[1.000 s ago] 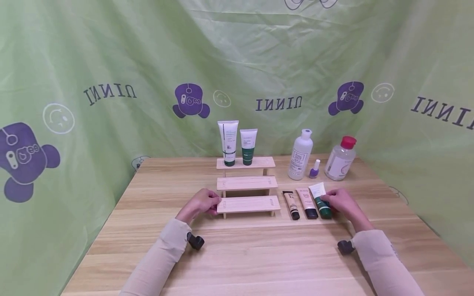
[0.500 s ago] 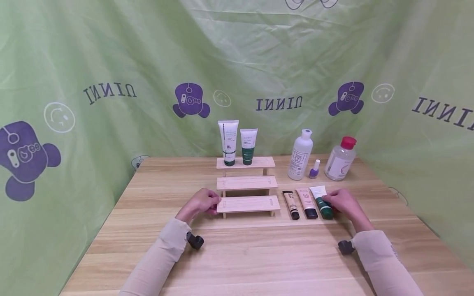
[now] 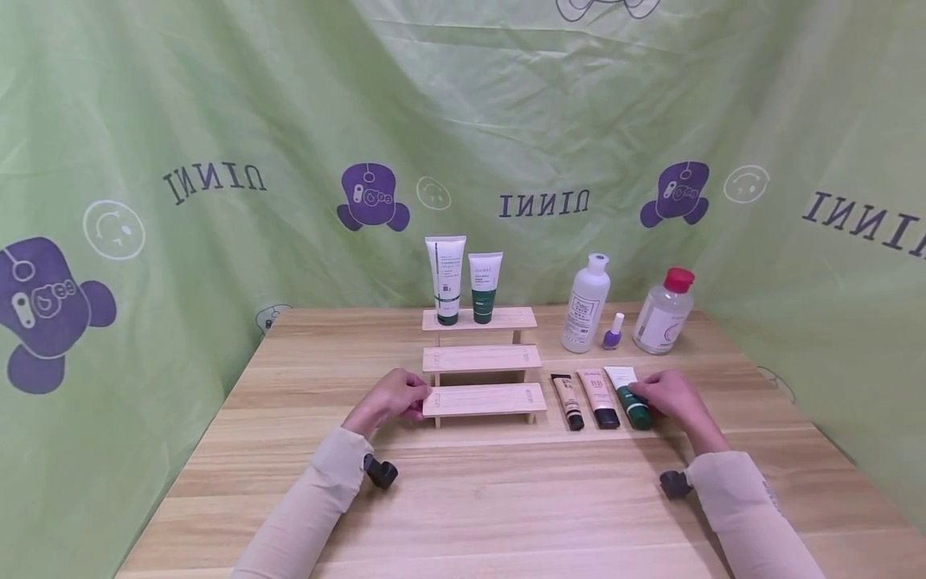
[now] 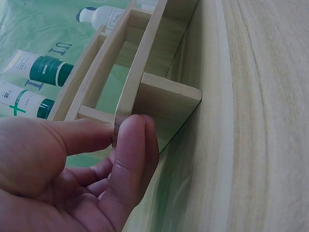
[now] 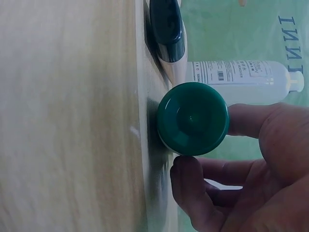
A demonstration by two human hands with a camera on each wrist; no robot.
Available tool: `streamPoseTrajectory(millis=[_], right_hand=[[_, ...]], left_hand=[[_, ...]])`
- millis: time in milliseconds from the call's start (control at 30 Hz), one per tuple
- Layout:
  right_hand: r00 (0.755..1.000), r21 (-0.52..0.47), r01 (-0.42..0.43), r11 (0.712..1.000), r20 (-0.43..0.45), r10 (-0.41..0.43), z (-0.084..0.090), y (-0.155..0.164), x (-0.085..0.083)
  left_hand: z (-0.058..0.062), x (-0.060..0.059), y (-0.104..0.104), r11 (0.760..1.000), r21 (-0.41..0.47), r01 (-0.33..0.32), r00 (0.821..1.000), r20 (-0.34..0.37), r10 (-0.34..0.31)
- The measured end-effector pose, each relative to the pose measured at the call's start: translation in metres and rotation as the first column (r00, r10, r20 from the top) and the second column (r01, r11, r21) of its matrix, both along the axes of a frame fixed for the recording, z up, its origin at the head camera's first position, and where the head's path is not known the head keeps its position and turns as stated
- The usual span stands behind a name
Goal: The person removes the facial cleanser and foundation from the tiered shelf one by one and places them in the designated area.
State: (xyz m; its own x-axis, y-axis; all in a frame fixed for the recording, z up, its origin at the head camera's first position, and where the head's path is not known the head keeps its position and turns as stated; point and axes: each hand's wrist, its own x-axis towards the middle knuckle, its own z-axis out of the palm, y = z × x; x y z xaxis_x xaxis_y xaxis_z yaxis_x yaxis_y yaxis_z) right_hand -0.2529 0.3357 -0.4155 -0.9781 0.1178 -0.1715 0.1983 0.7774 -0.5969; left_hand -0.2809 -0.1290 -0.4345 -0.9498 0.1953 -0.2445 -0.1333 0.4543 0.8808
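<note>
A three-step wooden stand (image 3: 483, 400) sits mid-table. My left hand (image 3: 394, 398) pinches the left end of its lowest step (image 4: 164, 96), thumb on one side and fingers curled on the other (image 4: 119, 135). My right hand (image 3: 661, 394) holds a white tube with a green cap (image 3: 626, 390) that lies on the table right of the stand. In the right wrist view the thumb and a curled finger sit either side of the green cap (image 5: 192, 118). Two tubes (image 3: 446, 277) (image 3: 485, 285) stand upright on the top step.
A beige tube with a black cap (image 3: 567, 400) and a pink tube (image 3: 599, 397) lie between the stand and the held tube. Behind them stand a white bottle (image 3: 586, 303), a purple nail polish (image 3: 613, 331) and a clear red-capped bottle (image 3: 663, 312). Green cloth walls the table.
The green-capped tube has settled slightly lower and flatter beside the pink tube under my right hand. The left hand keeps its hold on the stand.
</note>
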Motion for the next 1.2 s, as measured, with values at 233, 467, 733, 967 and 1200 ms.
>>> streamPoseTrajectory(millis=[233,467,733,967,1200], right_hand=[[1.0,0.064,-0.001,0.998,0.023,-0.001,0.003,-0.002,0.002],[0.993,0.171,0.018,0.985,-0.118,0.002,0.021,-0.017,0.004],[0.934,0.205,-0.032,0.978,-0.341,0.102,0.07,-0.057,-0.008],[0.842,0.13,-0.122,0.984,-0.512,0.171,0.096,-0.098,-0.031],[0.742,0.017,-0.294,0.956,-0.627,0.239,0.113,-0.134,-0.051]], left_hand=[[0.001,0.001,0.0,1.0,0.0,0.001,1.0,0.002,-0.001],[0.001,0.001,0.001,1.0,0.001,0.003,1.0,0.004,-0.003],[0.001,-0.001,0.0,1.0,-0.002,0.006,1.0,0.001,-0.006],[0.001,-0.001,0.001,1.0,-0.004,0.01,1.0,0.005,-0.01],[0.0,-0.001,0.001,1.0,-0.002,0.004,1.0,0.017,-0.004]])
